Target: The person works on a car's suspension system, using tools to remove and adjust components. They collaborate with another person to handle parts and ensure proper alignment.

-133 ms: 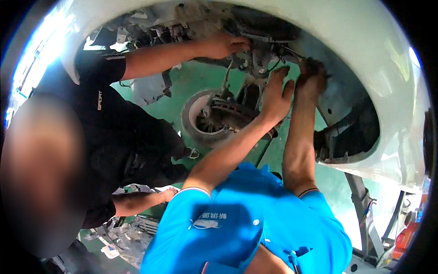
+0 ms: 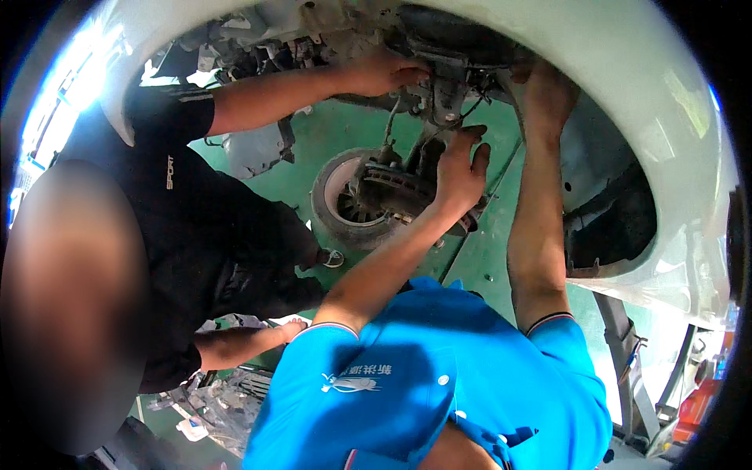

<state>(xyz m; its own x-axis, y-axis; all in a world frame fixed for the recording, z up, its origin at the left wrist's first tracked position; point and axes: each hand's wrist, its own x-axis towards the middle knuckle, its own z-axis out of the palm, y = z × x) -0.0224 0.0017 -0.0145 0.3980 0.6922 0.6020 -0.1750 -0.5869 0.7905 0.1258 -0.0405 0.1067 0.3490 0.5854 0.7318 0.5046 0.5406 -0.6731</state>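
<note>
My left hand (image 2: 460,174) is beside the lower end of the dark strut (image 2: 448,98), above the rusty brake disc (image 2: 399,184). Its thumb and fingers are stretched out and apart, and I see nothing held in them. Farther up, my right hand (image 2: 550,98) reaches into the shadowed wheel arch to the right of the strut. Its fingertips are bent into the dark there, so whatever they touch is hidden. A co-worker's hand (image 2: 395,72) rests at the strut's left side.
A white fender (image 2: 693,227) curves over and around the work. The co-worker in black (image 2: 227,219) stands at the left. A loose wheel (image 2: 329,196) lies on the green floor below the brake disc. A dark lift arm (image 2: 619,337) stands at the lower right.
My right hand has moved up, deeper into the wheel arch and slightly right. My left hand has shifted a little down and left. The co-worker's hand stays nearly in place.
</note>
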